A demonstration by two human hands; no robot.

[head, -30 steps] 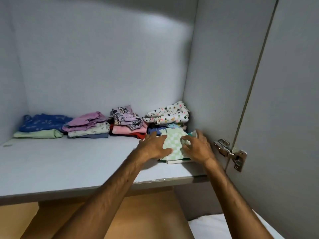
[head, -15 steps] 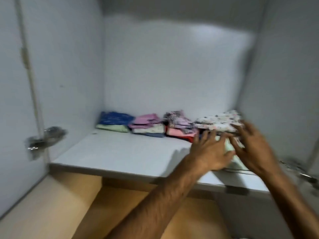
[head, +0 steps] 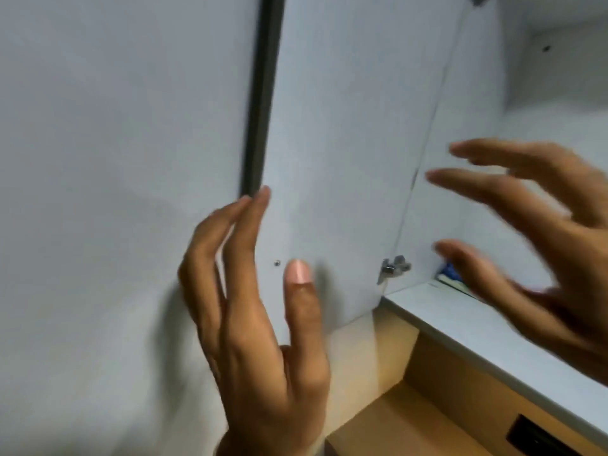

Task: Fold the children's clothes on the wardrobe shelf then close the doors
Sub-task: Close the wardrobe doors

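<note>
The left wardrobe door stands swung out, its inner face towards me, with a dark edge strip at its left. My left hand is raised in front of it, fingers straight and apart, fingertips at the door's free edge, holding nothing. My right hand is blurred at the right, fingers spread and empty, over the grey shelf. Of the folded clothes only a blue and green corner shows at the shelf's far left; my right hand hides the others.
A metal hinge joins the door to the wardrobe side just above the shelf. A small screw head sits on the door. Below the shelf is tan wood with a dark slot.
Both hands have left the green checked garment on the shelf and lifted. My view has swung left to the left door, and my left hand has come to the door's edge.
</note>
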